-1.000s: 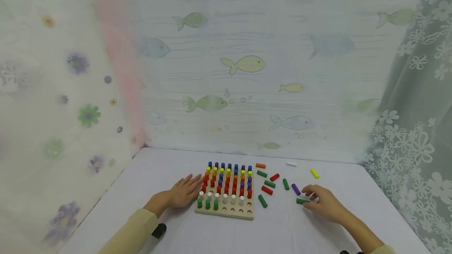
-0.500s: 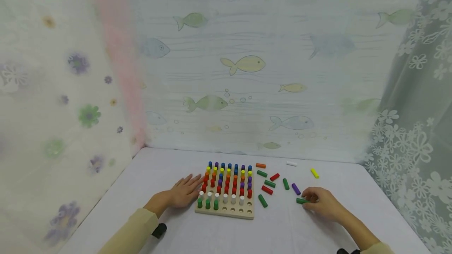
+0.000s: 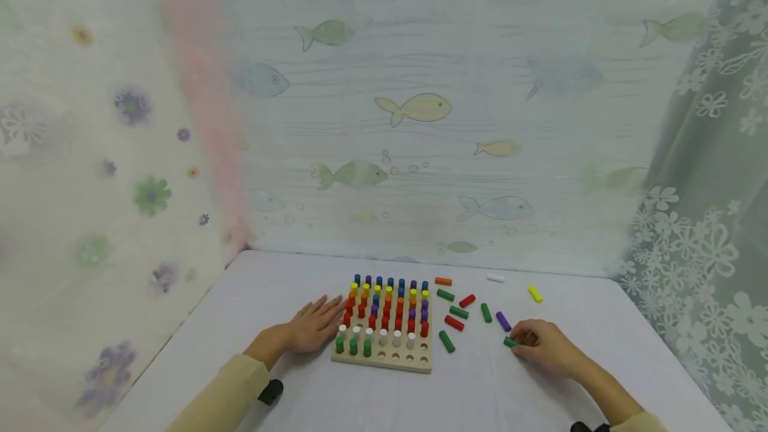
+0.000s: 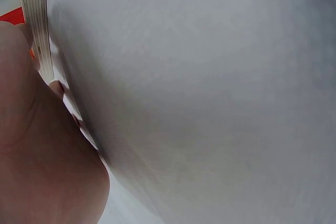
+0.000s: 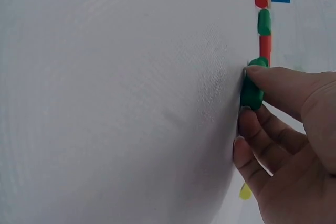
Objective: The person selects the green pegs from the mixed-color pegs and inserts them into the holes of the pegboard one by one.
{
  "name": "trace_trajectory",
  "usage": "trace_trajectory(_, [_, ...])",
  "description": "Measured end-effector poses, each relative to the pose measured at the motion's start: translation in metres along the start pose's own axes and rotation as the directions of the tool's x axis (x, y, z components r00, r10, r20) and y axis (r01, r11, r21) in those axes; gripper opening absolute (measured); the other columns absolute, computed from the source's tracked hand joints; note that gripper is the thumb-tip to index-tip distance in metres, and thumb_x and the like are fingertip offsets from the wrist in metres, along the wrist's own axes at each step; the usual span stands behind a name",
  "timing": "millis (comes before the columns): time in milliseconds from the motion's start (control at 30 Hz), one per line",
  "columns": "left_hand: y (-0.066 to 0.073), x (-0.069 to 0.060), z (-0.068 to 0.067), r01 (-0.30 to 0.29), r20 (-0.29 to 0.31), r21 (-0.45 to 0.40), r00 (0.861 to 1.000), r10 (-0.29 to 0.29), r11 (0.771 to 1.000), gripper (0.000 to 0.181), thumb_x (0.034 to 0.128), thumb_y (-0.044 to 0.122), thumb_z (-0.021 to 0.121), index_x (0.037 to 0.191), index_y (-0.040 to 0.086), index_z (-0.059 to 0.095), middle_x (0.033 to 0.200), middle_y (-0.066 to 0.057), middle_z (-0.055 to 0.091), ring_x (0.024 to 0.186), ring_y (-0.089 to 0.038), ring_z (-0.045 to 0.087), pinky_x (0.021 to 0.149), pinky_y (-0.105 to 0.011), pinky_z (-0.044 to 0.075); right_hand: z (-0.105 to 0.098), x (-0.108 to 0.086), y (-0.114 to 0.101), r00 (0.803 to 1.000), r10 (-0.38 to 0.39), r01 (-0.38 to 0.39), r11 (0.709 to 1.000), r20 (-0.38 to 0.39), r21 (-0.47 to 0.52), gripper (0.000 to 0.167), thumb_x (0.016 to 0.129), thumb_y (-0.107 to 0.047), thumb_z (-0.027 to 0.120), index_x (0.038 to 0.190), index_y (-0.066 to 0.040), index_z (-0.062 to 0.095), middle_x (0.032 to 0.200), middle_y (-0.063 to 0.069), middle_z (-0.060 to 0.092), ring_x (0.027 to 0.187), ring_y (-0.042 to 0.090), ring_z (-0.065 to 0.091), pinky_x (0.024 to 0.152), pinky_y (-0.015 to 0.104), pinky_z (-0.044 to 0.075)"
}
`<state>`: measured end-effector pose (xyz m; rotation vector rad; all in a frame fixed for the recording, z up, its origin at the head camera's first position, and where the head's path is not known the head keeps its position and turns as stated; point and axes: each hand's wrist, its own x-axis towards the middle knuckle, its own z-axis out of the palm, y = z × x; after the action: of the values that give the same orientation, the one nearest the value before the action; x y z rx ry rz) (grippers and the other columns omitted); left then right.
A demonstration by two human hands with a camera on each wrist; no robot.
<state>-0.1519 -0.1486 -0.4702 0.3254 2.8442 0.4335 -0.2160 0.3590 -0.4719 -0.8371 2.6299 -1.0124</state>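
Note:
My right hand (image 3: 549, 347) is low at the right side of the table, pinching a green peg (image 5: 252, 90) between thumb and fingers. The peg lies at the cloth, and its far end shows past the fingertips in the head view. My left hand (image 3: 312, 327) lies flat with fingers straight, against the left edge of a wooden pegboard (image 3: 384, 364). Upright pegs in blue, purple, yellow, orange, red, white and green stand in rows on the board. Bare holes show in its front rows at the right. In the left wrist view, only part of the left hand (image 4: 47, 145) and the board's side (image 4: 35, 24) appear.
Loose pegs lie between the board and my right hand: a purple peg (image 3: 503, 321), a red peg (image 3: 454, 323), a green peg (image 3: 447, 341) and several others. Farther back are an orange peg (image 3: 443, 281), a white peg (image 3: 495, 279) and a yellow peg (image 3: 535, 295).
My right thumb and fingers have come together around the green peg, covering more of it. The left hand and the pegboard have stayed in place.

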Motion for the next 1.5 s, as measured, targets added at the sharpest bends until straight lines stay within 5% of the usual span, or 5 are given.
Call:
trace_trajectory(500, [0.002,-0.001,-0.002,-0.003,0.018,-0.017,1.0,0.003,1.0,0.062,0.1096,0.041,0.039,0.164,0.016,0.024,0.171,-0.007,0.02,0.157,-0.037,0.01,0.124,-0.062,0.009,-0.007,0.0,-0.002,0.999,-0.026,0.027,0.999,0.03,-0.038,0.016,0.097,-0.011,0.069,0.109,-0.001,0.069,0.093,-0.002,0.067,0.079,0.005,0.057,0.069,0.024,0.052])
trace_trajectory(867, [0.003,-0.003,-0.003,0.0,0.009,-0.014,1.0,0.0,1.0,0.061,0.1096,0.041,0.04,0.164,0.017,0.025,0.171,-0.006,0.021,0.157,-0.036,0.012,0.124,-0.062,0.011,-0.01,-0.001,-0.022,0.998,-0.053,0.053,0.998,-0.024,-0.031,0.016,0.095,-0.015,0.072,0.109,-0.005,0.071,0.091,-0.005,0.067,0.078,0.004,0.056,0.066,0.023,0.051])
trace_trajectory(1500, [0.001,-0.001,-0.002,0.003,0.006,-0.019,1.0,-0.003,1.0,0.061,0.1094,0.041,0.04,0.164,0.018,0.025,0.171,-0.004,0.021,0.158,-0.034,0.011,0.124,-0.061,0.011,0.003,0.008,-0.063,0.954,-0.264,0.265,0.964,-0.145,-0.012,0.011,0.093,-0.009,0.074,0.104,-0.011,0.073,0.094,-0.006,0.068,0.076,0.006,0.055,0.068,0.022,0.053])
